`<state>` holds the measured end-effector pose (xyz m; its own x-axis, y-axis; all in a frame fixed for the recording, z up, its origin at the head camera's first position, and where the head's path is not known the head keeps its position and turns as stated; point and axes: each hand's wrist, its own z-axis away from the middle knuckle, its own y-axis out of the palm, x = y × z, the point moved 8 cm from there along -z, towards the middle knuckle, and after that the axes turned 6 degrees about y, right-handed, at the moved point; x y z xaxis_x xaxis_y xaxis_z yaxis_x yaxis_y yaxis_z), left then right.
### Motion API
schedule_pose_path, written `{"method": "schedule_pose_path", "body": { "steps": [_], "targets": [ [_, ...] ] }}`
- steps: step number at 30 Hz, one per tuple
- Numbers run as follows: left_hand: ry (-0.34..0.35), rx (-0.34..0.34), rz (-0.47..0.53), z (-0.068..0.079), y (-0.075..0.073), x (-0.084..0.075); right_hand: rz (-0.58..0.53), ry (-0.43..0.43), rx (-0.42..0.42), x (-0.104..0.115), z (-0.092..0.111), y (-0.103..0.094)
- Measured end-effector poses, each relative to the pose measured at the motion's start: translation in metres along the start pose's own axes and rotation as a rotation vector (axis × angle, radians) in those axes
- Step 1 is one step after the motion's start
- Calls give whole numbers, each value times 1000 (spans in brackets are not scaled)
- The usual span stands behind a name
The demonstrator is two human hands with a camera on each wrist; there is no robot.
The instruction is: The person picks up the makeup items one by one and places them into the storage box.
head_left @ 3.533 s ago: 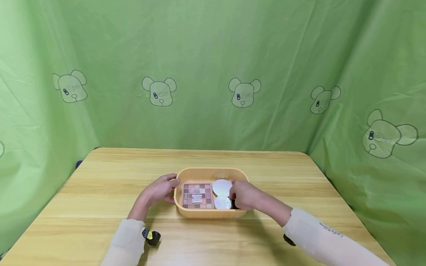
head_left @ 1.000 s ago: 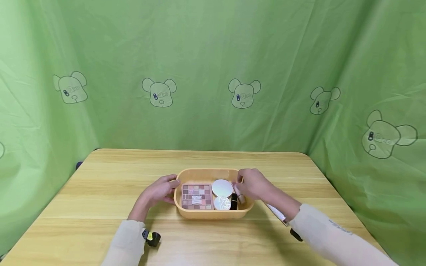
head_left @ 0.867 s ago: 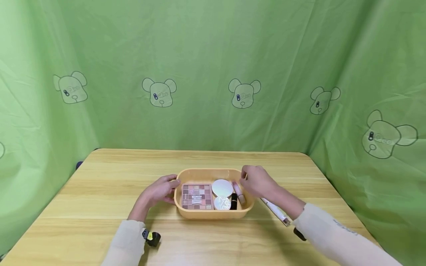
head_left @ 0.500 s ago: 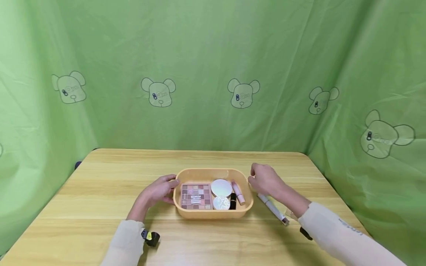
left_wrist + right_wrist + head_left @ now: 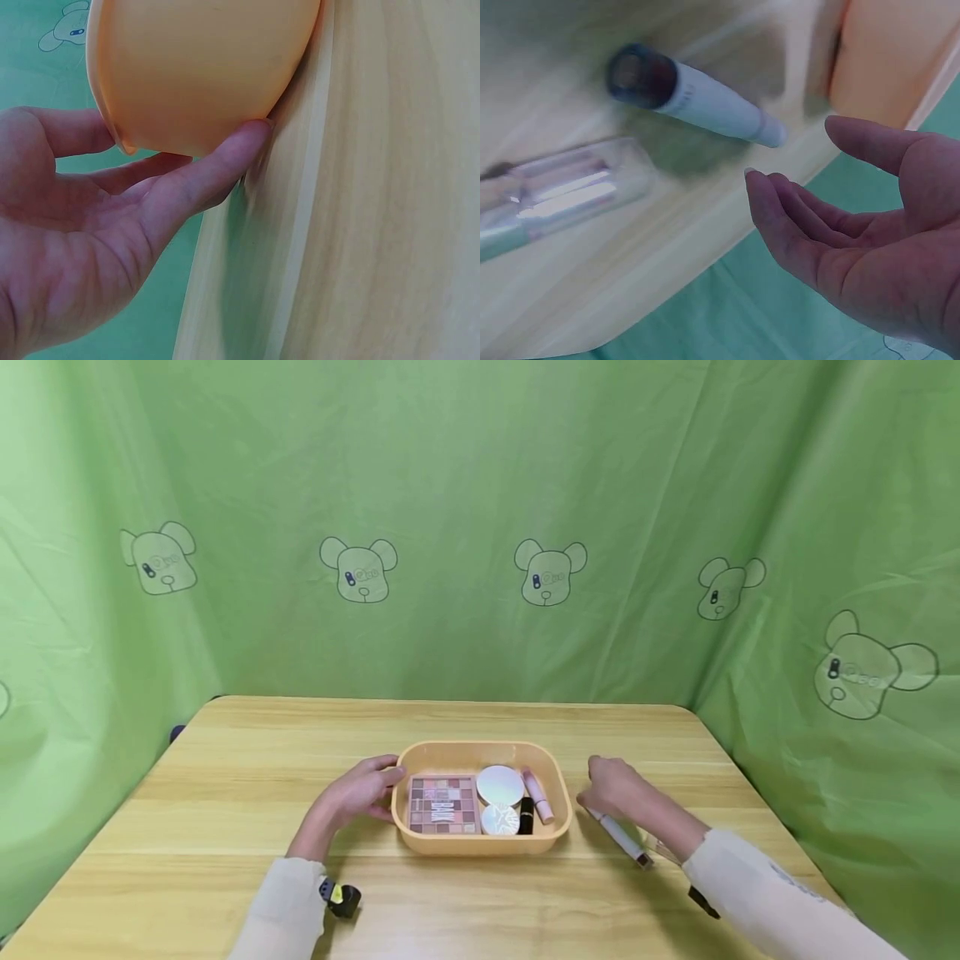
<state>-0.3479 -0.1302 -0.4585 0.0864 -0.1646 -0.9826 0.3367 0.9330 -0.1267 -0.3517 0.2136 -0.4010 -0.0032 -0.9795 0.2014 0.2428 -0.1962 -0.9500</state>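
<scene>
My left hand [image 5: 362,789] grips the left end of an orange plastic basket [image 5: 480,843], thumb at the rim and fingers against the outer wall [image 5: 202,75]. Inside lie an eyeshadow palette [image 5: 444,806], two round white compacts, one a larger compact [image 5: 500,786] and one a smaller compact [image 5: 500,819], a black lipstick [image 5: 527,816] and a slim pink tube [image 5: 537,795]. To the right of the basket, my right hand [image 5: 618,787] hovers with thumb and fingers apart, holding nothing. Close to its fingertips lies a slim white tube with a dark end [image 5: 712,105].
A clear-cased slim item [image 5: 577,187] lies on the table beside the white tube, partly behind my right forearm in the head view. The wooden table [image 5: 450,910] stands against a green curtain [image 5: 450,643] with bear-face prints.
My right hand has left the basket's right end, leaving the pink tube inside, and moved right and down to the white tube. My left hand has stayed at the basket.
</scene>
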Motion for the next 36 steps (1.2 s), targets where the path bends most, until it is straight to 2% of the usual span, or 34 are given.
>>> {"method": "schedule_pose_path", "body": {
  "steps": [17, 36],
  "targets": [
    [-3, 0, 5, 1, 0, -1, -26, 0, 30, -20, 7, 20],
    [-5, -9, -12, 1, -1, -1, -39, -17, 74, -22, 9, 23]
  ]
}}
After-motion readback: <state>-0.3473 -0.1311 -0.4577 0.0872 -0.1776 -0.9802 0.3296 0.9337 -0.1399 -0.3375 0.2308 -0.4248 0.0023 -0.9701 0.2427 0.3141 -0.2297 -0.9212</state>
